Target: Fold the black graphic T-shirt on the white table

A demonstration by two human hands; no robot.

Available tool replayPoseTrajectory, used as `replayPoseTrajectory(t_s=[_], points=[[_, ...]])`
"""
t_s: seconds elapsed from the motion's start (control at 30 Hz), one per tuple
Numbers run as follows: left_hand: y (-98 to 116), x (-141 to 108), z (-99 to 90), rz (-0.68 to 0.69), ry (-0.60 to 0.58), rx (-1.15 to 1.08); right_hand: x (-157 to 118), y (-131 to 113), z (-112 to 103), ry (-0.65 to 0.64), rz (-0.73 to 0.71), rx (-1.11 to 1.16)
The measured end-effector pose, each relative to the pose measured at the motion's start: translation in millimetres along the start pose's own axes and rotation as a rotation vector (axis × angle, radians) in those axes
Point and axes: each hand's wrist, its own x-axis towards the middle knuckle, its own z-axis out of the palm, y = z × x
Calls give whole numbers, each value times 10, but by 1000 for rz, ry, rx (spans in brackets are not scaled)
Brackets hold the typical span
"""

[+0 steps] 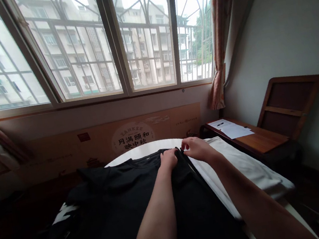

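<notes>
A black T-shirt (pixel 123 196) lies spread out, its collar at the far side and part of a pale print showing at the near edge. My left hand (pixel 169 158) is at the shirt's far edge, right of the collar, with fingers curled on the fabric. Just to its right, my right hand (pixel 196 148) pinches a bit of black cloth at the shirt's right shoulder. Beneath my right forearm, a folded white cloth (pixel 245 170) lies beside the shirt. Under both is a round white table (pixel 125 153), mostly covered.
To the right, papers (pixel 234 129) and a pen lie on a wooden bench-like surface (pixel 259 142) with a raised wooden back (pixel 287 102). A printed cardboard panel (pixel 96 135) stands under the barred window (pixel 84 55). Curtains (pixel 218 74) hang on both sides.
</notes>
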Motion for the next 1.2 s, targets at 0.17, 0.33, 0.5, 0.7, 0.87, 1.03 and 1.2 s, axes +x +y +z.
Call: replayPoseTrajectory(t_s=[0.17,0.33,0.5,0.7,0.87,1.03,1.2], points=[[-15,18,54,44,-19,-21,-94,22,-34,-256,34,-18],[-41,54,124,68,-28,-19,-94,8,200,-345,62,-47],[-78,73,144,61,-14,-6,-82,-55,450,-337,100,-78],[-72,61,140,83,-35,11,-73,-37,449,-313,147,-114],[-32,54,170,75,-84,54,-84,8,335,-356,125,-117],[7,33,195,5,-101,109,-94,11,318,-425,124,-99],[57,10,167,-22,-78,134,-62,28,316,-442,140,-71]])
